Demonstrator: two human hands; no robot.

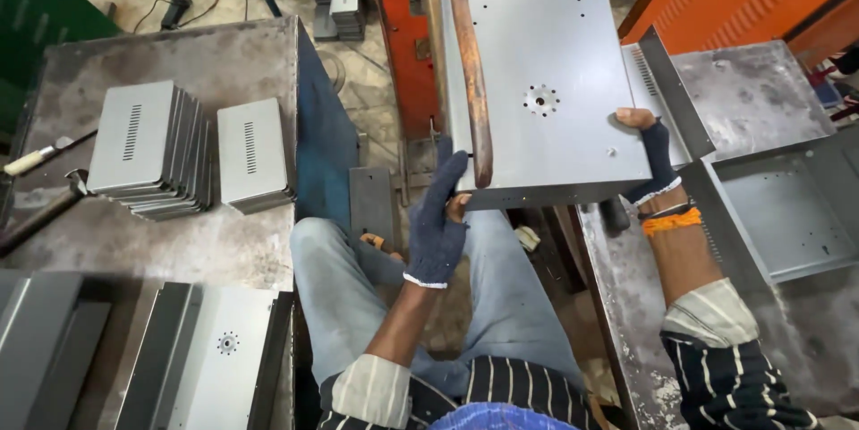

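Note:
I hold a grey sheet-metal panel with small holes and a round hole pattern, raised in front of me. My left hand, in a dark blue knit glove, grips its near left corner. My right hand, in a fingerless dark glove, grips the near right edge. A copper-coloured rod of the machine lies across the panel's left side. My jeans-clad knees are below.
On the left worktable stand two stacks of slotted grey covers, with a hammer at its edge. More panels lie near left. An open grey box sits on the right table. Orange machine frame behind.

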